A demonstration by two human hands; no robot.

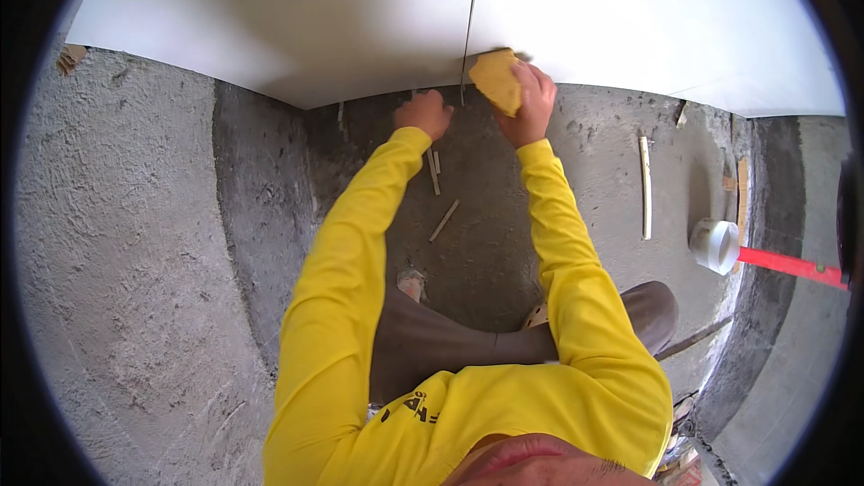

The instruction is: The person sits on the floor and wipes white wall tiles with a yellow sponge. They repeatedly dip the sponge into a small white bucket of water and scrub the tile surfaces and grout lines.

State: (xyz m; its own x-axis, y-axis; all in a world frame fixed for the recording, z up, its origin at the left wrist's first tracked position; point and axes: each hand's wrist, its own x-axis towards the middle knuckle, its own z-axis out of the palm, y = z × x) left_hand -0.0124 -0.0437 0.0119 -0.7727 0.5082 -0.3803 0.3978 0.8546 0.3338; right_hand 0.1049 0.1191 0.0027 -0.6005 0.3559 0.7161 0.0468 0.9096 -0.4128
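Your right hand (533, 99) grips a yellow sponge (498, 81), fingers closed around it, pressing it to the lower edge of the white tiles (630, 18) right at the joint (470, 18); the sponge looks worn, wedge-shaped; your left hand (424, 113) is curled into a fist beside it, on the grey mortar (477, 243); whether it holds anything you cannot tell; a white cup (715, 246) sits well right, contents hidden.

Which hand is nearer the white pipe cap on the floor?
Right. The right hand, holding a yellow sponge at the tile edge, is on the same side as the white pipe cap; the left hand is farther left.
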